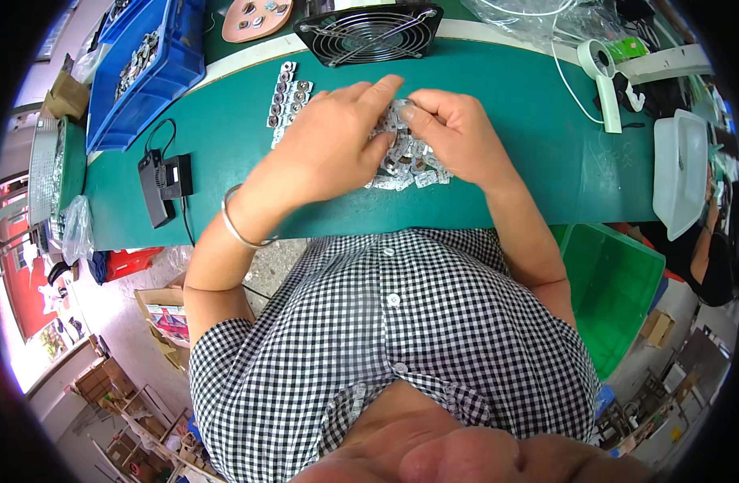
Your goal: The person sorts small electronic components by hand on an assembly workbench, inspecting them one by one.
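Note:
Over a heap of small silvery metal parts [426,173], both of my hands come close together. My right hand [462,133] is closed, pinching one small metal part [402,109] between thumb and bent index finger. My left hand [333,133] reaches over the heap's left side, its index finger stretched out and its thumb apart, near that same part. The palm hides whether its other fingers touch anything. Left of this hand, similar small metal parts with dark round centres [281,92] lie in neat rows on the green table [538,121], partly covered by the hand.
Behind the hands stands a black fan [369,32] with a wire guard. A pink dish [255,20] and a blue bin of parts [180,56] are at the far left, with a black power adapter [174,177] nearer. A small white fan [603,80] and white tray [680,173] stand right.

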Motion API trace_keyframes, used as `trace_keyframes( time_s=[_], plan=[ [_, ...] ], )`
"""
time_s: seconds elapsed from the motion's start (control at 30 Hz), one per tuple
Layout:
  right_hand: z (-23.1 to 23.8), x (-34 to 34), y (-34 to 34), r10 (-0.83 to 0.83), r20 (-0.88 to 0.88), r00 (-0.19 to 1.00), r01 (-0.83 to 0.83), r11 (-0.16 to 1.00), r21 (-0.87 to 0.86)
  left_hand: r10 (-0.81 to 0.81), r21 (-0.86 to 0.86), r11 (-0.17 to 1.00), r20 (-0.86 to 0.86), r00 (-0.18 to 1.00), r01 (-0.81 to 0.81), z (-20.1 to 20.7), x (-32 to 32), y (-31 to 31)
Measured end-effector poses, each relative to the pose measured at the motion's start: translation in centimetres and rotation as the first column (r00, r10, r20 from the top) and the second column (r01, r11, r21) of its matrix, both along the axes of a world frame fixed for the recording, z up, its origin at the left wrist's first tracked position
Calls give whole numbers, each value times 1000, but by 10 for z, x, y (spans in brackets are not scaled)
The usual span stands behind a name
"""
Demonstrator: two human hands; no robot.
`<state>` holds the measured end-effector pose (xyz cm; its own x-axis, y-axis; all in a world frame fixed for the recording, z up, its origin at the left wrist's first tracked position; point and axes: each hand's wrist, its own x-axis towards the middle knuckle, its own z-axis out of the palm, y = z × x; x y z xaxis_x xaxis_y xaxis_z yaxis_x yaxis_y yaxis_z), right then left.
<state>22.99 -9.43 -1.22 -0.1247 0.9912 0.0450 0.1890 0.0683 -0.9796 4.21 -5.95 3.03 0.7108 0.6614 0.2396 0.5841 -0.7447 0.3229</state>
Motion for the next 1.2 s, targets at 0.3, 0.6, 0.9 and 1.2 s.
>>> trace_keyframes(
  time_s=[0.3, 0.6, 0.9, 1.2],
  plan=[
    [18, 5, 4, 121, 154, 981, -136, 987, 89, 14, -682, 731, 63, 998, 33, 8, -10, 25],
    [19, 4, 9, 117, 89, 989, -117, 993, -2, 45, -760, 638, 198, 979, 125, 8, -13, 27],
    [19, 3, 16, 215, -196, 957, -244, 960, -137, -4, -790, 570, 274, 962, 227, 10, -26, 31],
    [17, 3, 20, 91, -180, 979, -115, 985, -126, 35, -716, 657, 341, 939, 235, 2, -31, 30]
  ],
)
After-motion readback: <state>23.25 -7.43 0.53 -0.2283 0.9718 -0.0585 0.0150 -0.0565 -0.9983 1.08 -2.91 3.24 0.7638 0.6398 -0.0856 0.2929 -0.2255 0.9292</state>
